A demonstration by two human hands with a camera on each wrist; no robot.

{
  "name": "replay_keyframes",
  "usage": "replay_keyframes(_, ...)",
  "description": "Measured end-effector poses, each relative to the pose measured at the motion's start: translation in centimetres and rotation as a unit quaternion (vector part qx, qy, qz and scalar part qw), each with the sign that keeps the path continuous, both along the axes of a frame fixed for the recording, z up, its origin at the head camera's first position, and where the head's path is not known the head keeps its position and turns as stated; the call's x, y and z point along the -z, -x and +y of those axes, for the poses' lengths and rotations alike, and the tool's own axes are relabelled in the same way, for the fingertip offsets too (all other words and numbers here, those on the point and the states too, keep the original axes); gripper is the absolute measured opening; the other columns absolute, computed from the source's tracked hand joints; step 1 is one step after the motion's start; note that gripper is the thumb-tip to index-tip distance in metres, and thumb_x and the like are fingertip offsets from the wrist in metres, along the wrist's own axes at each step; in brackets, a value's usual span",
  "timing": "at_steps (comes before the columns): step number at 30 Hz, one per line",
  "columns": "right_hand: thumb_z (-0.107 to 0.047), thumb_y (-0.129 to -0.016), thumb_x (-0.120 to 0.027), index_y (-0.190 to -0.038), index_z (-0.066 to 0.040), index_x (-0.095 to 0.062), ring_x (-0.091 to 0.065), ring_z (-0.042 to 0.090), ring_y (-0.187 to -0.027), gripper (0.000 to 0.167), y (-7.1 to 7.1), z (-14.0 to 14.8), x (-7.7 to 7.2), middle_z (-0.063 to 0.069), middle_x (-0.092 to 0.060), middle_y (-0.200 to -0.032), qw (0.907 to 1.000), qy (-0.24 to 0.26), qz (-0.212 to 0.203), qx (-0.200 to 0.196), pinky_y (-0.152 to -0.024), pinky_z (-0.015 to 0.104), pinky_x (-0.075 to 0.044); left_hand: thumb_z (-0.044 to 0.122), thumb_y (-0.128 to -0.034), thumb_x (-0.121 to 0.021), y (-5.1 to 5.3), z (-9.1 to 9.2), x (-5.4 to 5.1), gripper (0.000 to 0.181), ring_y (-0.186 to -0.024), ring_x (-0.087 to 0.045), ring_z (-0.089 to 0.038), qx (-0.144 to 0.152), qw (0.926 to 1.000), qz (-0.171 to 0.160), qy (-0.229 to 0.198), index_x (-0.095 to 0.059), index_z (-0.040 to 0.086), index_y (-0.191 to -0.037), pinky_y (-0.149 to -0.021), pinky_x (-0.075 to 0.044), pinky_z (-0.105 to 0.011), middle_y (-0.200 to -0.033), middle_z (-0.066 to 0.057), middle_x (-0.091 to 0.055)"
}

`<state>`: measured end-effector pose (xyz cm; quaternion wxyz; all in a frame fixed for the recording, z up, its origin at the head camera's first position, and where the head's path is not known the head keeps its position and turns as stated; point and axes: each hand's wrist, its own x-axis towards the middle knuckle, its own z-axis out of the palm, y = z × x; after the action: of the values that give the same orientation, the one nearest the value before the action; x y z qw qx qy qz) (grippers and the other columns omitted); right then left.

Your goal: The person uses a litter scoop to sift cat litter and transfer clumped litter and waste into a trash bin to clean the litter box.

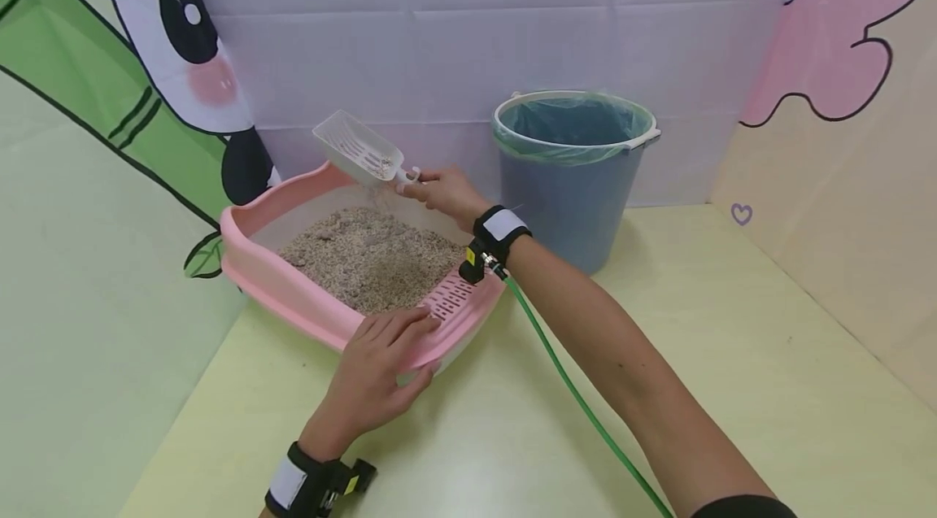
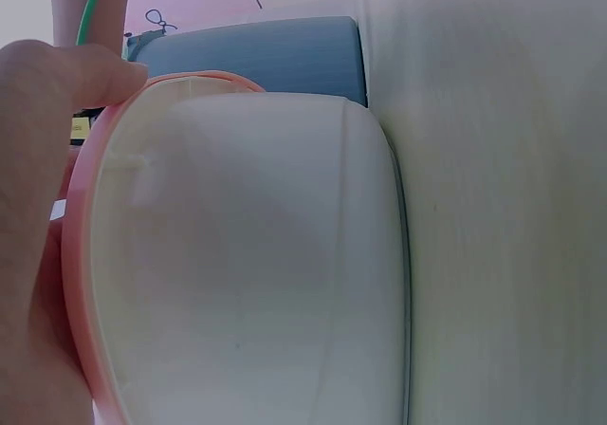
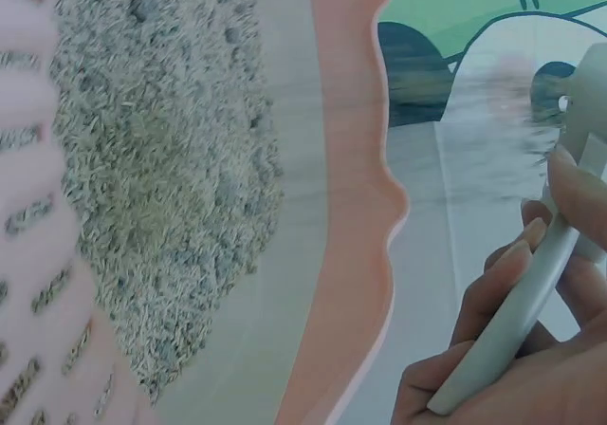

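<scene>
Pale yellow tabletop [image 1: 732, 355], printed backdrop [image 1: 512, 46] behind: one white slotted scoop [image 1: 357, 147], upper centre-left of the head view, blade extending up-left from the right hand [image 1: 451, 197], fingers curled round its handle [image 3: 517, 332]; left hand [image 1: 382, 367], lower centre, gripping the pink-rimmed tray's [image 1: 281, 292] near edge between thumb and fingers.

Room to pass runs along the right edge of the tabletop [image 1: 732, 339] to its back corner, but the bin [image 1: 574, 197] stands at the back edge, the tray [image 1: 271, 282] covers the back left corner, and the right arm [image 1: 607, 339] slants over the middle.
</scene>
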<state>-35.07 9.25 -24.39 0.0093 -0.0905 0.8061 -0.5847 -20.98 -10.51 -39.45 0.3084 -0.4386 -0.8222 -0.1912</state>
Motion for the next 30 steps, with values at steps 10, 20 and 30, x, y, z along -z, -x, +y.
replay_keyframes(10,-0.023,-0.096,-0.077,-0.119,-0.002,-0.078,-0.054,0.014,-0.088,0.031,-0.7,1.0,-1.6,0.012,-0.074,-0.121,0.9808,-0.182,0.067,-0.019,-0.07,0.02,-0.041,0.037,-0.091,-0.071,-0.3,0.1,0.2,0.052,-0.133,-0.061,-0.026,-0.007,1.0,-0.005,-0.003,-0.065,0.017,-0.139,-0.114,-0.047,-0.044,-0.144,-0.006,-0.065)
replay_keyframes(20,-0.03,-0.091,-0.081,-0.074,-0.014,-0.069,-0.048,0.015,-0.069,0.026,-2.5,5.0,-2.9,-0.008,-0.052,-0.067,0.8745,-0.471,0.115,0.003,-0.071,0.035,-0.036,0.036,-0.0893,-0.072,-0.3,-0.1,0.1,0.051,-0.132,-0.062,-0.027,-0.004,1.0,0.002,-0.008,-0.066,0.016,-0.136,-0.116,-0.045,-0.043,-0.143,-0.007,-0.066)
replay_keyframes(30,-0.026,-0.089,-0.083,-0.09,-0.017,-0.083,-0.058,0.018,-0.077,0.009,-4.0,5.4,-3.2,-0.004,-0.078,-0.09,0.8652,-0.482,0.138,0.004,-0.076,0.037,-0.039,0.036,-0.0888,-0.071,-0.3,0.2,0.1,0.051,-0.132,-0.062,-0.027,-0.002,0.9999,0.011,-0.012,-0.066,0.016,-0.136,-0.113,-0.047,-0.044,-0.142,-0.007,-0.066)
